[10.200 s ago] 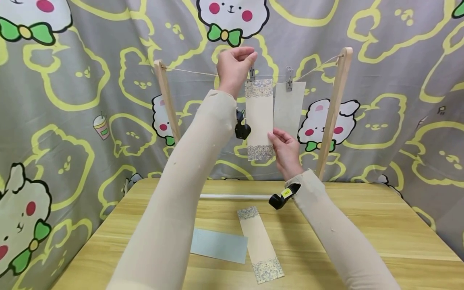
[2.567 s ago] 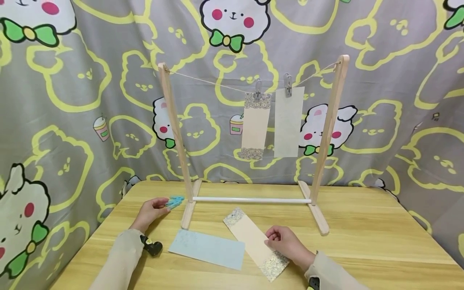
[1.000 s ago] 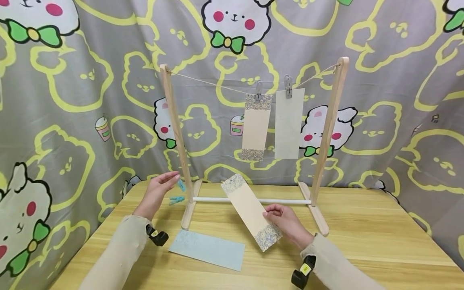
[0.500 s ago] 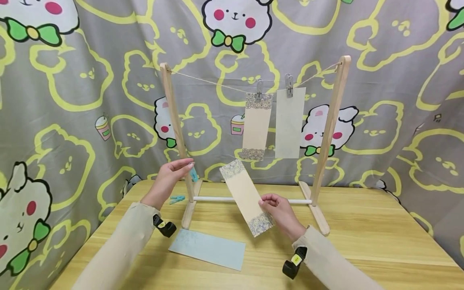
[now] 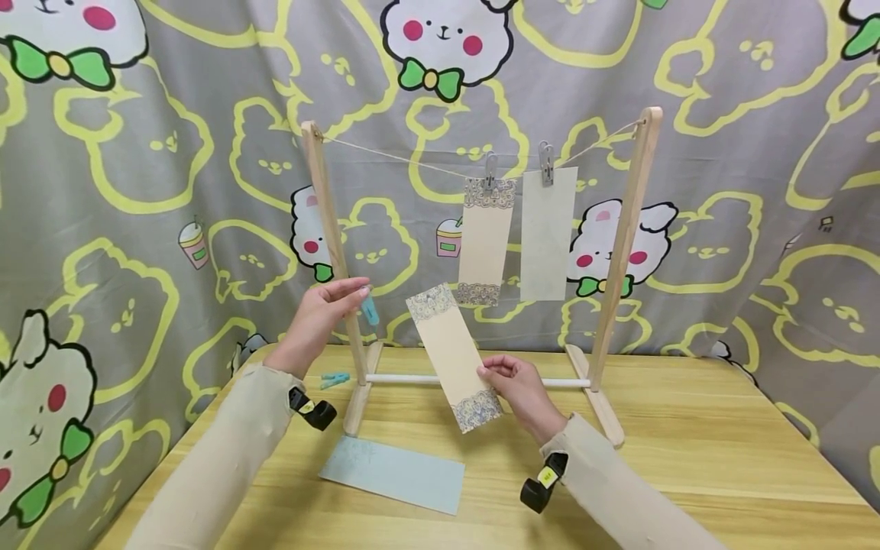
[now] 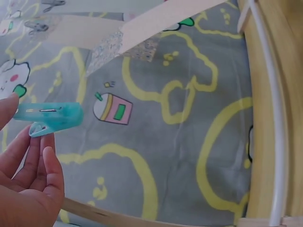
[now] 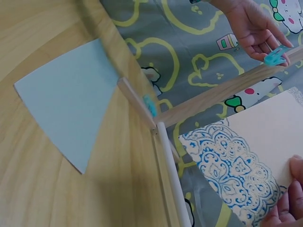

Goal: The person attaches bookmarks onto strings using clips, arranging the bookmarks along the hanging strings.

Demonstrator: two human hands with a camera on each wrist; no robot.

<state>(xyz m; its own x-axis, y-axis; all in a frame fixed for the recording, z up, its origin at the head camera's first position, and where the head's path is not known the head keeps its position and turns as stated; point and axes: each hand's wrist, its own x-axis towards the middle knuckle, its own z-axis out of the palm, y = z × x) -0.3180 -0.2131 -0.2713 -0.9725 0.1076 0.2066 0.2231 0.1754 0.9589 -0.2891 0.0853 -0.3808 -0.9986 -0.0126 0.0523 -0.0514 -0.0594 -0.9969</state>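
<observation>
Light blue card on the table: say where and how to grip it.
The light blue card is probably best pinched at its right short end, from the right: it lies flat on the table, and the rack's left foot crowds its left end.

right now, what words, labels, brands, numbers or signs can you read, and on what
No text is readable.
Yellow label on the right wrist device: dark marks, too small to read.
Yellow patch on the left wrist device: too small to tell.
Patterned strip in the right hand: ornament, no visible lettering.
</observation>
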